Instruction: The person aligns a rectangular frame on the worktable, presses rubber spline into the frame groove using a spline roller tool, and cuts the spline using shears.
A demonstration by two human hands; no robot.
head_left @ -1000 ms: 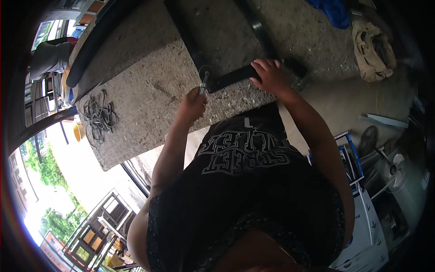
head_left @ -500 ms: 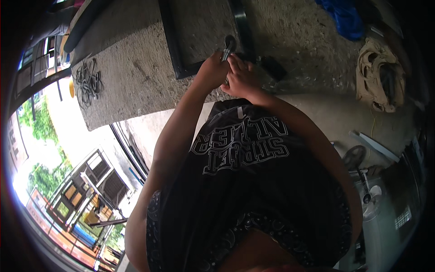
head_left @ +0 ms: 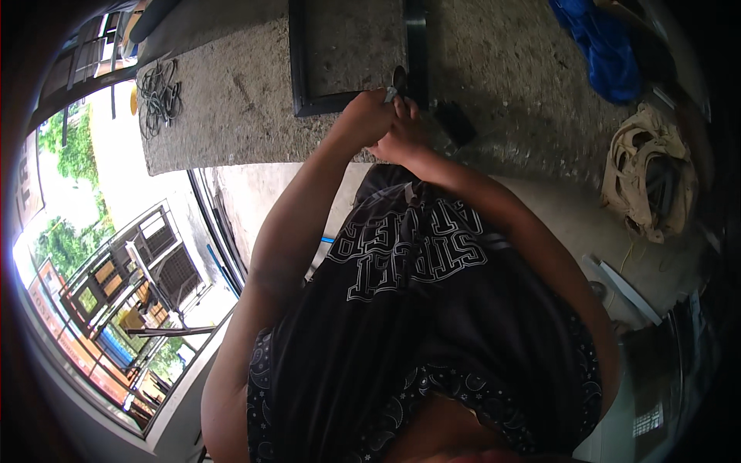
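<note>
A dark rectangular frame [head_left: 347, 101] lies flat on the rough worktop, its near right corner beside my hands. My left hand [head_left: 366, 117] is closed round a small hand tool [head_left: 398, 79] with a silvery neck and a dark, round, wheel-like end that points away from me over the frame's inside edge. Pressed close against it, my right hand [head_left: 403, 136] has bent fingers at the tool's neck by the corner; its grip is partly hidden. Just right of the corner sits a small black block-like object [head_left: 454, 123].
The worn, speckled worktop [head_left: 231, 116] carries a tangle of grey cord [head_left: 160, 92] at the left. Blue cloth [head_left: 598, 54] lies at the far right, near a beige bag [head_left: 650, 174] with dark contents. A pale strip [head_left: 629, 292] lies lower right. Gridded metal frames [head_left: 147, 270] stand outside, left.
My view has shifted, so the worktop's edge sits higher. Both hands remain together on the tool at the frame's corner, and the wheel-like end now looks narrower.
</note>
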